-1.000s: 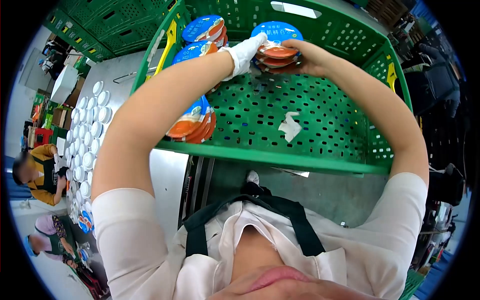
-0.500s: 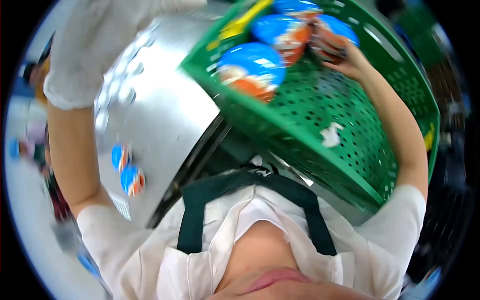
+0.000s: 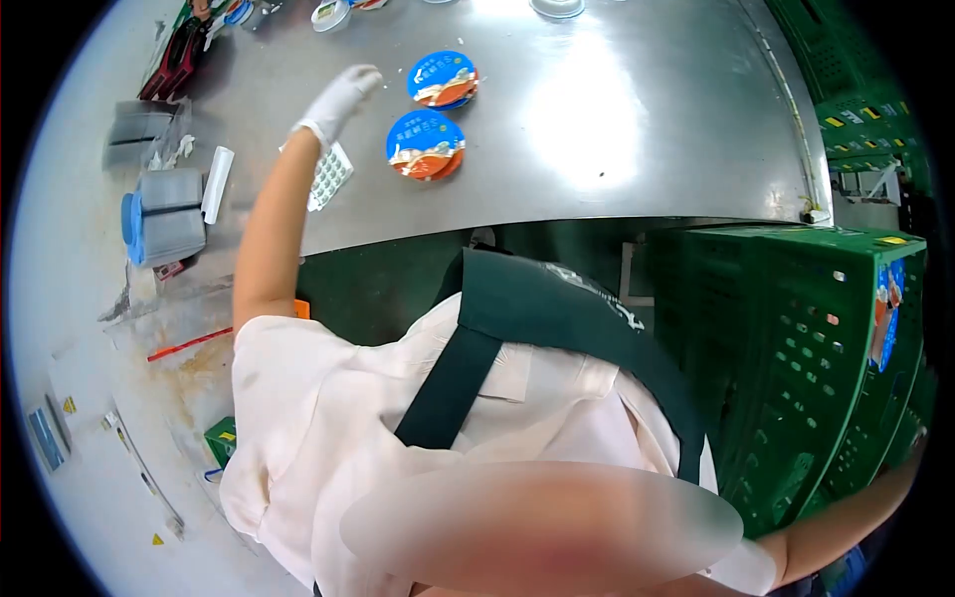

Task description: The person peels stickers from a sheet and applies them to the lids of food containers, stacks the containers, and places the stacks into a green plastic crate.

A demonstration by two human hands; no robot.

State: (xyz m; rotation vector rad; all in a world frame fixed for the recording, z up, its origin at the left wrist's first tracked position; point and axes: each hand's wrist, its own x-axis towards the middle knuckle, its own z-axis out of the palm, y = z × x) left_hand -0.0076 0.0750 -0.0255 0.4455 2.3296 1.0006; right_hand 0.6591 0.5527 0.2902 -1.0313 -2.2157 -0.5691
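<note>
My left hand (image 3: 343,98), in a white glove, is stretched over the steel table (image 3: 686,129) with its fingers extended and holding nothing visible. Nearest to it are two tubs with printed blue and orange lids: the upper tub (image 3: 443,80) and the lower tub (image 3: 426,145), close together right of the glove. A small pale sheet with a grid of green spots (image 3: 330,177) lies below my left wrist. My right forearm (image 3: 846,512) reaches out at the lower right, beside the green crates (image 3: 796,378); the hand itself is beyond the picture.
Through an opening in the crates at right, a blue-lidded tub (image 3: 888,308) shows. More green crates (image 3: 865,129) are stacked at the upper right. A few tubs and a round pale item (image 3: 330,14) sit along the table's far side. Grey bins (image 3: 174,219) stand at left.
The view has turned and the crate holding several tubs has left the centre. My right hand, which gripped a tub in it, has gone out of view to the right.
</note>
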